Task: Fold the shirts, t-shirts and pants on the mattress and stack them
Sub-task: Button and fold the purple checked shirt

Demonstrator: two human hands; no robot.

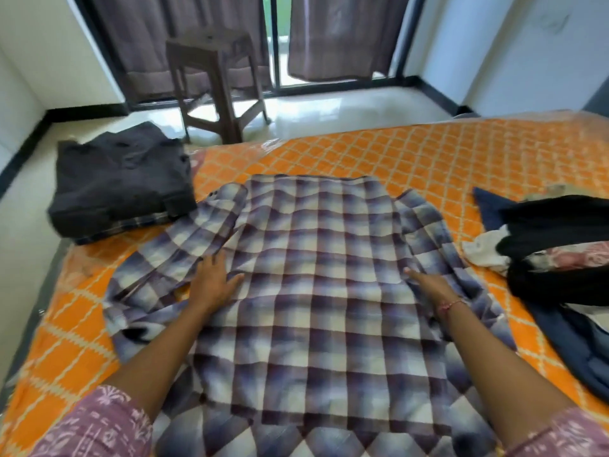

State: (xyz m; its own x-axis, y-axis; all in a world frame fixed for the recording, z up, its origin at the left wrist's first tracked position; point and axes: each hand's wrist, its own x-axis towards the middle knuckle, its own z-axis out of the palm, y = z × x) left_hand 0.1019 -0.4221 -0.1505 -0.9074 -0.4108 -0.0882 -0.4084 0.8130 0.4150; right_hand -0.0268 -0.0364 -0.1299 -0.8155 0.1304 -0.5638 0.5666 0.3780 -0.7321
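Hands: left hand [216,278] lies flat with fingers spread on the plaid shirt [316,291], near its left side; right hand [428,283] rests on the shirt's right side with fingers straight, pressing rather than gripping. Neither holds anything.
Folded stack: dark folded clothes [122,183] sit at the far left corner of the mattress [428,153], close to its edge, with a checked piece showing underneath. Adding more on top could tip the pile toward the floor, I judge.
Left sleeve: bunched and creased outward beside the left hand; folding over it as it lies would likely trap wrinkles.
Shirt body: spread back-up across the middle of the mattress, collar end away from the person. Uneven pressure from the two palms could drag it askew on the slick cover.
Right sleeve: rumpled under and beyond the right hand, just beside the unfolded pile [553,252]; it may snag those dark garments when swung inward.
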